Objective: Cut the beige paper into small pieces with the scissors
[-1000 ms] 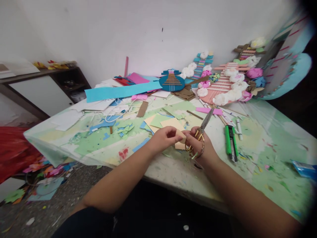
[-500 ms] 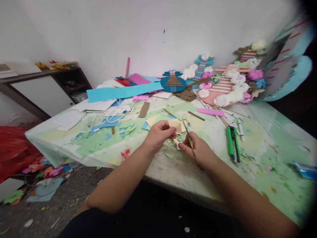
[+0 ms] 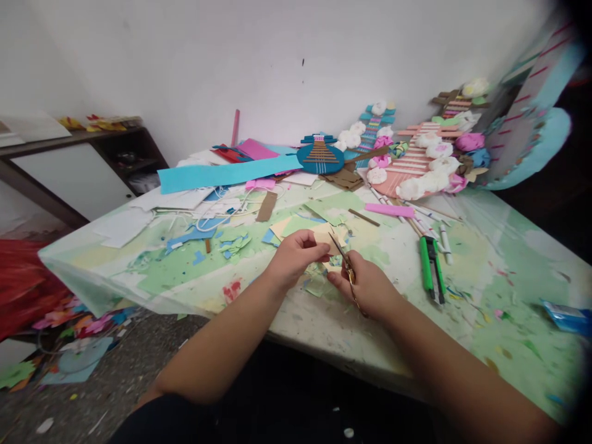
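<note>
Between thumb and fingers, my left hand point(image 3: 298, 254) pinches a small cream paper piece point(image 3: 324, 238) above the table. My right hand point(image 3: 367, 283) is closed around a pair of scissors point(image 3: 348, 263), whose blades point up and left, at the right edge of the paper. Under both hands lie green and cream paper scraps point(image 3: 317, 285). Just behind them are larger light green and yellow sheets point(image 3: 289, 227). A thin brown strip point(image 3: 364, 217) lies beyond the scissors.
A green cutter point(image 3: 432, 268) and white markers point(image 3: 445, 243) lie to the right. Along the wall stand paper instrument models point(image 3: 321, 157) with crumpled flowers. A long blue strip point(image 3: 226, 174) crosses the back left. Blue scraps point(image 3: 197, 233) lie left.
The scissors have turned and moved left, so their blades now meet the cream paper. My right hand has shifted slightly left with them. The camera view has moved a little.
</note>
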A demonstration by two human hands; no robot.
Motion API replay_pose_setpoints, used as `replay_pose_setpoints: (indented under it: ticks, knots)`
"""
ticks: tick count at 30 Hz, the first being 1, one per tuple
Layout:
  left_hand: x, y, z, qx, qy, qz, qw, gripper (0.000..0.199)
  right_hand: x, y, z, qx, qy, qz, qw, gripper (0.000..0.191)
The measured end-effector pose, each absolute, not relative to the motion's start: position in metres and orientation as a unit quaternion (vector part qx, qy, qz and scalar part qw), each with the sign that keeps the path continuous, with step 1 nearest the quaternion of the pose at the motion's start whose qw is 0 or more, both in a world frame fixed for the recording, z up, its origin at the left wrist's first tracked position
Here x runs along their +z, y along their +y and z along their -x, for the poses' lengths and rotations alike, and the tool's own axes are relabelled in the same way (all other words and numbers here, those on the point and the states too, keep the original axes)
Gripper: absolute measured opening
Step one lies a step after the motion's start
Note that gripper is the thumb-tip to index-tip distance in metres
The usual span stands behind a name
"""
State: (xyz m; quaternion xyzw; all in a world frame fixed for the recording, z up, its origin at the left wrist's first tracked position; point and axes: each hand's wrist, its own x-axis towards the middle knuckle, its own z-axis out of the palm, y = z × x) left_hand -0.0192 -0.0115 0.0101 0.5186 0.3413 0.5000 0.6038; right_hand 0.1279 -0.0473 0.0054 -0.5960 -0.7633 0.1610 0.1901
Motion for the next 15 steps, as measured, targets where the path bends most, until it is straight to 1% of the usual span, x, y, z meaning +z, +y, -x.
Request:
replay_pose_setpoints:
  ticks: [5,15]
  knots:
    - [0.0104,-0.0152,0.017,0.496,0.324,-0.487,0.642,0.016,0.0042,-0.0466,-0.1261,0.131,-0.762,0.606,0.188,0.03]
    - [0.0095,-0.0167,0.0155,0.514,0.308,-0.477,0.643,0.018,0.0055,-0.0478,-0.1233,0.096,-0.76,0.62,0.166,0.03]
